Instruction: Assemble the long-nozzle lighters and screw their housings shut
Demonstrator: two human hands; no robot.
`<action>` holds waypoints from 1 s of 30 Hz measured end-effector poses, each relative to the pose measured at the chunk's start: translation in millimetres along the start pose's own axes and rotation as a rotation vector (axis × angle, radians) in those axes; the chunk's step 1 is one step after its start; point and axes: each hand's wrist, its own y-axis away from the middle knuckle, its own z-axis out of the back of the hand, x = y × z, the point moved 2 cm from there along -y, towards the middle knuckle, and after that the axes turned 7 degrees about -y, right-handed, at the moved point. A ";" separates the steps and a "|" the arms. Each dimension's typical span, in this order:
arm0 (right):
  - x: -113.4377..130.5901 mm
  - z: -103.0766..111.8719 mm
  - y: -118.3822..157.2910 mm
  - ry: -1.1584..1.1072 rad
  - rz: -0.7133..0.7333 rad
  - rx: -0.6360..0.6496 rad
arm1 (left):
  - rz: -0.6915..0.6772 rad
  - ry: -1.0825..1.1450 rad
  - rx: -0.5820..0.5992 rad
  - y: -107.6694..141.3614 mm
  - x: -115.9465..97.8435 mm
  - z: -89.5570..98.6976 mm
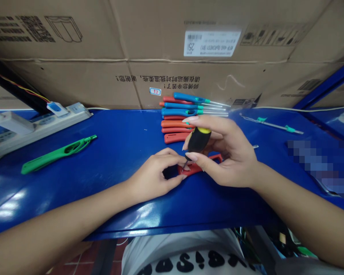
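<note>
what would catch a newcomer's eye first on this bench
The black-and-yellow screwdriver in the right hand stands out at the centre, its tip at a red plastic handle steadied by the left hand. Behind them, red and blue tool handles lie in a row, and a green handle lies alone on the blue bench at left.

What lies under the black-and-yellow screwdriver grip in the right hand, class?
A red plastic tool grip on the blue bench, the screwdriver's tip at it. The left hand and right hand hide the rest of it.
</note>
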 end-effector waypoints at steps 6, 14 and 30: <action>2.6 2.0 -0.4 -0.008 -0.020 0.008 | -0.059 0.000 0.018 -0.3 -1.3 1.1; -0.3 1.1 1.2 0.029 0.007 0.016 | -0.059 0.011 0.025 1.0 2.1 -1.4; 0.6 1.0 -0.5 -0.025 0.001 -0.071 | -0.037 -0.020 0.023 0.9 1.9 -0.8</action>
